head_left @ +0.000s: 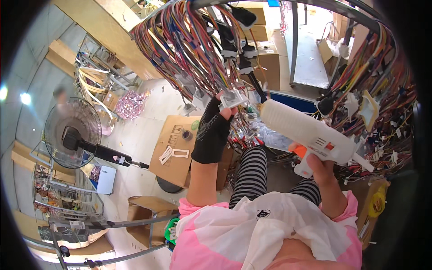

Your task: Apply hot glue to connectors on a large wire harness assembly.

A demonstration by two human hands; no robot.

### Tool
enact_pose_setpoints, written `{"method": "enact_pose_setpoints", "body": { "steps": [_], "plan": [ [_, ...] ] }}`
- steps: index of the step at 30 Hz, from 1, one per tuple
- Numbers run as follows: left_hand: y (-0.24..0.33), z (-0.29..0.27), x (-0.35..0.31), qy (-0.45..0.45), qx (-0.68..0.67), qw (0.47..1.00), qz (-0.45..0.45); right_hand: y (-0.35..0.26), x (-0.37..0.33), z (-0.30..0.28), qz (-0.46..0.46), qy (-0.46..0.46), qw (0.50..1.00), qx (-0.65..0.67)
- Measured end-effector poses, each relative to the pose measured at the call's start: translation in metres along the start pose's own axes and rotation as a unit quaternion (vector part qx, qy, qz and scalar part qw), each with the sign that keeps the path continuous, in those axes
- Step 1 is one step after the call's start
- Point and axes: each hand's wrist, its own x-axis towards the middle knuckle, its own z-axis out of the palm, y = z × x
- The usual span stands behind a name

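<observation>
My left hand, in a black fingerless glove, grips a white plastic connector at the lower end of a hanging bundle of coloured wires. Wrapped round the handle of a white hot glue gun with an orange trigger is my bare right hand. The gun's nozzle end points up and left, a short way to the right of the connector. Other white connectors dangle beside my left hand. Whether the gun's tip touches anything is hard to make out.
Overhead, a metal rail carries the wire bundles, with more wires at right. A cardboard box with small white parts on top stands at left, near a black fan. Further cardboard boxes stand behind the wires.
</observation>
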Motion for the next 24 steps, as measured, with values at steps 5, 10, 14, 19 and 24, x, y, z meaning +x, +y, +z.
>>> {"method": "enact_pose_setpoints", "body": {
  "steps": [5,10,14,19,24],
  "plan": [
    [-0.010,-0.010,0.000,0.001,0.026,0.999,-0.017,0.007,0.015,0.005,0.057,-0.017,0.998,-0.003],
    [-0.009,0.005,0.001,0.044,0.045,0.998,-0.018,0.014,0.016,0.004,0.058,-0.035,0.998,-0.016],
    [-0.011,0.005,0.003,0.036,0.061,0.997,-0.025,0.013,0.021,0.002,0.072,-0.042,0.996,-0.023],
    [-0.008,0.006,0.003,0.071,-0.014,0.997,-0.027,0.010,0.025,0.004,0.020,-0.038,0.999,-0.003],
    [-0.005,0.010,0.001,0.092,0.026,0.995,-0.027,0.004,0.021,0.000,0.057,-0.040,0.997,-0.019]
  ]
}}
